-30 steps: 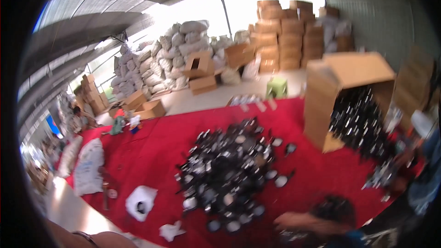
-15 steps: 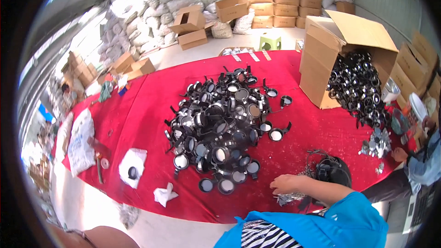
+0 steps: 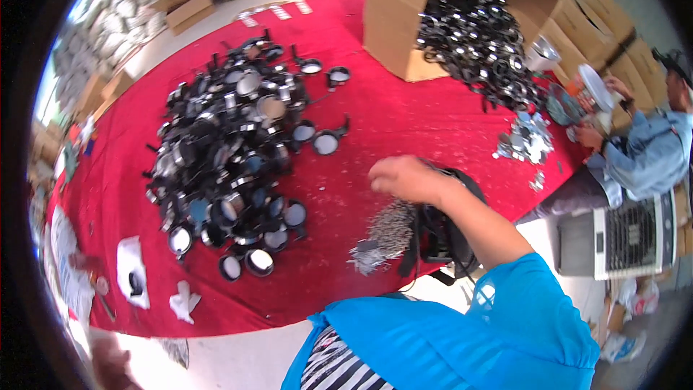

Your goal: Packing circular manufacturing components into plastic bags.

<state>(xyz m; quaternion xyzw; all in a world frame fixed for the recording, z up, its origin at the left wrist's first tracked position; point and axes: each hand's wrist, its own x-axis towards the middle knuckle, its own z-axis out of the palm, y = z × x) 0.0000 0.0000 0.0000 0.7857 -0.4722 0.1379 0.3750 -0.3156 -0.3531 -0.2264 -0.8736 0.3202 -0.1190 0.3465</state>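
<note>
My right hand reaches over the red cloth, above the far side of a black bag. Motion smears its fingers, and I see nothing held in them. Beside the bag lies a heap of thin silvery metal pieces. My left hand is a blur at the lower left rim, past the table's front edge. To the left of my right hand spreads a big pile of round black-rimmed pieces with pale discs and short black stems.
A large cardboard box lies on its side, spilling black rings. Small silvery pieces lie near a co-worker's sleeve at the right. White paper and a crumpled tissue rest at front left.
The view has swung to the right, so the pile sits further left. My right hand has moved away from the silvery metal pieces, which now show more fully. My left hand has come into view.
</note>
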